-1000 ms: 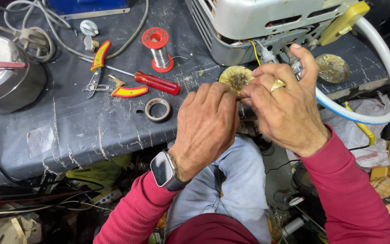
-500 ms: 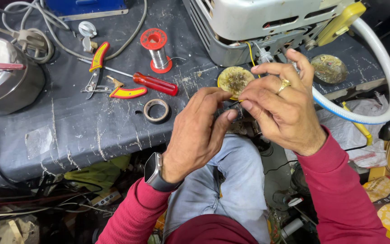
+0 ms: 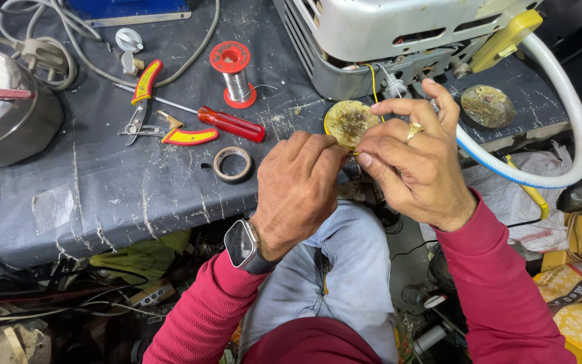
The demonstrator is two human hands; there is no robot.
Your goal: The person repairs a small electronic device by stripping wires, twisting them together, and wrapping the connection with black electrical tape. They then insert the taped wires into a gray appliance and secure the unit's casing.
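My left hand (image 3: 298,192) and my right hand (image 3: 415,165) meet fingertip to fingertip at the front edge of the dark bench (image 3: 122,195). Both pinch something small between them; my fingers hide it, and only a bit of yellow wire (image 3: 373,75) leads up into the grey metal appliance (image 3: 399,34). Just behind my fingers lies a grimy round yellowish disc (image 3: 348,121). My left wrist carries a watch, my right hand a ring.
On the bench: a roll of black tape (image 3: 232,164), a red-handled screwdriver (image 3: 230,124), red-and-yellow pliers (image 3: 144,94), a red solder spool (image 3: 232,73), a steel pot (image 3: 8,114) at far left. A white-and-blue hose (image 3: 560,121) loops right. A second round metal disc (image 3: 486,106) lies there too.
My left hand has shifted a little left and lower, uncovering more of the yellowish disc. My right hand's fingers have spread slightly. Both still pinch at the same spot.
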